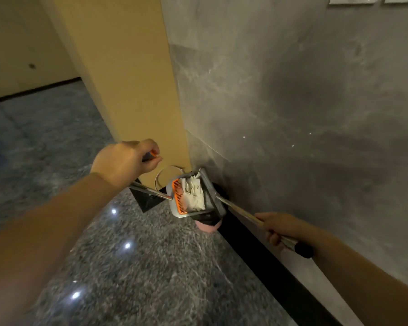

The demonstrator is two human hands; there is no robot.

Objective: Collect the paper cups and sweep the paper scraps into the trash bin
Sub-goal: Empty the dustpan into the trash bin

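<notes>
My left hand grips the orange-tipped top of the dustpan's metal handle. The grey dustpan with an orange comb edge hangs tilted over a pink trash bin lined with a black bag, at the foot of the grey wall. White paper scraps fill the pan. My right hand grips the broom's metal shaft; the grey broom head presses against the scraps from the right. A white paper cup lies on the floor behind the pan, partly hidden.
A yellow pillar stands just behind the bin, meeting the grey marble wall on the right. A black skirting strip runs along the wall's foot. Speckled grey floor spreads to the left and front.
</notes>
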